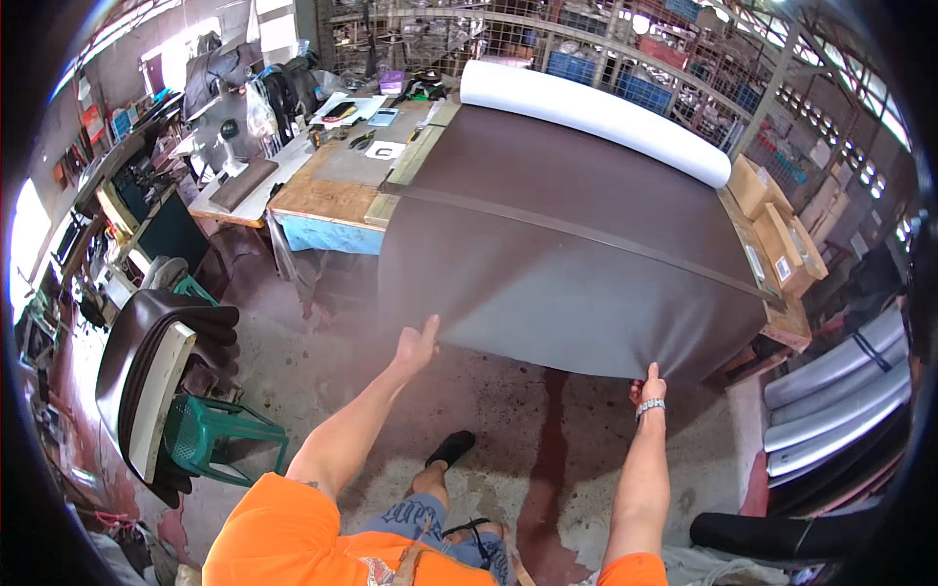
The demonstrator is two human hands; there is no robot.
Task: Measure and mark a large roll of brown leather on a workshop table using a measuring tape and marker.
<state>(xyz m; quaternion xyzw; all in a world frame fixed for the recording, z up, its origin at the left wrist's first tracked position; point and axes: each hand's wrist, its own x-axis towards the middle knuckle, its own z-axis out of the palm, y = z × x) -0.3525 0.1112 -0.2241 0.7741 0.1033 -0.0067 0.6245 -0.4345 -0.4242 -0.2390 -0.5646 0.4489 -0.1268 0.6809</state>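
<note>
A wide sheet of dark brown leather-like material comes off the table and stretches toward me, its near edge hanging above the floor. My left hand is closed at the left part of that edge, one finger pointing up along it. Farther right, my right hand, with a watch at the wrist, pinches the same edge with the thumb on top. Creases fan out from both grips. Across the sheet at the table's front lies a long straight bar. Behind it rests a thick white roll at the table's far end.
On the left, a wooden worktable carries papers and small tools. A green plastic stool stands nearer, beside draped brown sheets. Cardboard boxes sit at the table's right edge, above stacked silver-grey rolls. Wire-mesh shelving closes the back.
</note>
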